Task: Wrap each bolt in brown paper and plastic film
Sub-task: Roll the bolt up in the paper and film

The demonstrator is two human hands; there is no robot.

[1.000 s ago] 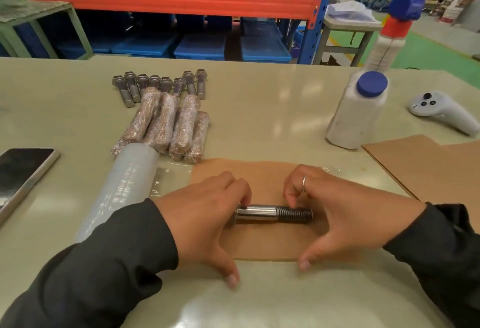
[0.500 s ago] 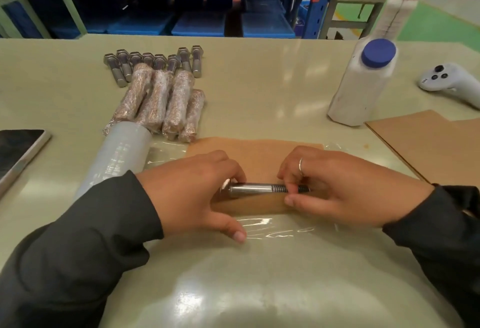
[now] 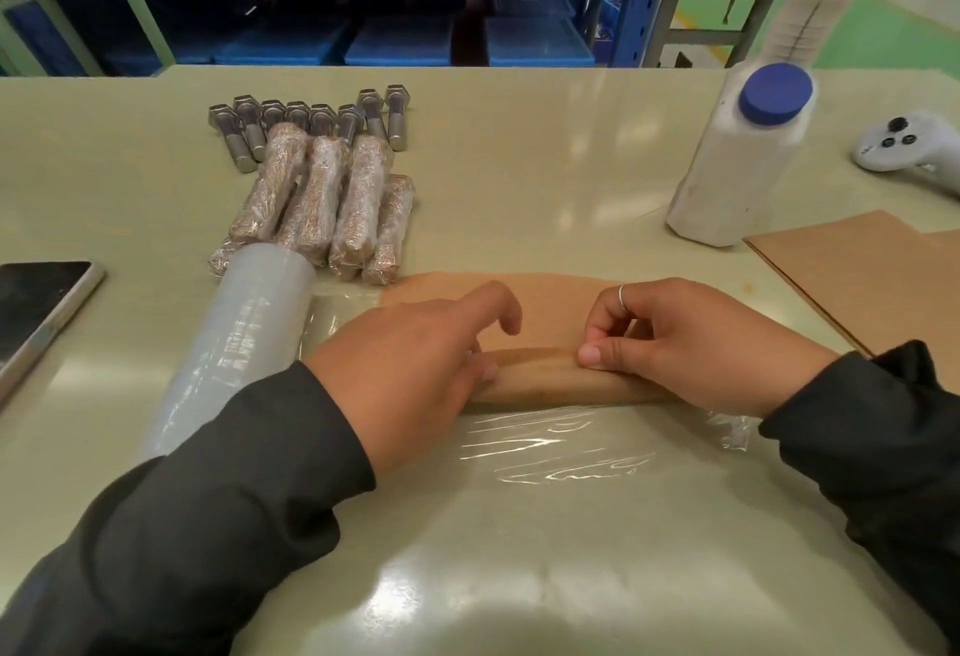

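Note:
A sheet of brown paper (image 3: 550, 302) lies on clear plastic film (image 3: 561, 447) spread on the table. Its near edge is folded over into a roll (image 3: 540, 377) that hides the bolt inside. My left hand (image 3: 415, 364) presses on the roll's left end; my right hand (image 3: 691, 343) pinches the paper fold at the right. Several bare steel bolts (image 3: 311, 123) lie in a row at the back left. In front of them lie several wrapped bolts (image 3: 332, 203). The film roll (image 3: 244, 343) lies left of my hands.
A phone (image 3: 36, 307) lies at the left edge. A white bottle with a blue cap (image 3: 743, 162) stands at the right, with a white controller (image 3: 909, 146) beyond it. A stack of brown paper sheets (image 3: 872, 276) lies at the right.
The bolt was lying bare on the paper; both hands folded the near edge of the paper over it, and now it is covered inside the roll.

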